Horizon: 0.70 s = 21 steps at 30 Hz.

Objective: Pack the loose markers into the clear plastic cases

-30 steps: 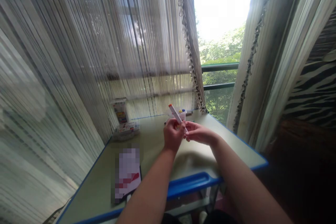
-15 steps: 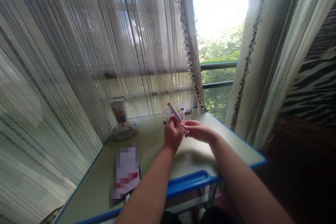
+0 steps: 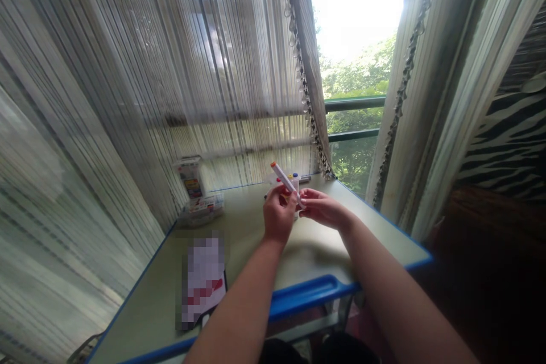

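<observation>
A white marker with an orange end [image 3: 283, 176] is held tilted above the desk, its orange end up and to the left. My left hand [image 3: 279, 213] is closed around the marker's middle. The fingers of my right hand [image 3: 322, 209] close on its lower end. Just behind the hands stands a clear container [image 3: 296, 182] with several markers showing red, yellow and blue ends. My left hand hides part of that container. A grey marker [image 3: 305, 179] lies beside it at the far edge.
The pale desk [image 3: 247, 233] has a blue rim and a blue pen groove [image 3: 305, 297] in front. At left lie a blurred-out flat item [image 3: 203, 278] and a clear plastic box [image 3: 205, 209], with a taller box [image 3: 190, 176] behind. String curtains [image 3: 239, 68] hang along the far side.
Both hands and the marker have shifted slightly up and left in view. My left fingers look a little looser around the marker; both hands still hold it.
</observation>
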Each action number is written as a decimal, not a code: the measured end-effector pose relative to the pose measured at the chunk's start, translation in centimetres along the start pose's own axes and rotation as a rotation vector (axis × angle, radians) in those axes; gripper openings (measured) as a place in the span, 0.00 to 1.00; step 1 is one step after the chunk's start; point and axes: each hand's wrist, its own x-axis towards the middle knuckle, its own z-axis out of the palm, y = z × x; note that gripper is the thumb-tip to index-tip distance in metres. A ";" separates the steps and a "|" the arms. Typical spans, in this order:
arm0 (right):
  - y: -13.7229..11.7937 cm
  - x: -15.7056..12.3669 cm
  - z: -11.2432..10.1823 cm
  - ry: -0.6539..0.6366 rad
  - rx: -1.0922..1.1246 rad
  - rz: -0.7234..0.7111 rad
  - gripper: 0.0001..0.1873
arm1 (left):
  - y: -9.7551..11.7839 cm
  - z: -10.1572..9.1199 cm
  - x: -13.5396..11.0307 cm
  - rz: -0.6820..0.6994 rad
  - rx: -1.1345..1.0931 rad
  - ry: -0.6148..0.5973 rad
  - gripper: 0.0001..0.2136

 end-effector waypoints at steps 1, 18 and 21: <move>0.0 0.0 0.0 0.004 0.008 0.000 0.14 | 0.1 0.0 0.0 0.005 -0.009 -0.002 0.09; -0.3 0.3 0.3 0.067 0.027 -0.145 0.17 | 0.3 0.0 0.0 0.070 0.064 -0.057 0.10; -0.2 0.4 0.3 0.067 0.012 -0.129 0.16 | 0.2 0.2 0.0 0.056 0.050 -0.069 0.12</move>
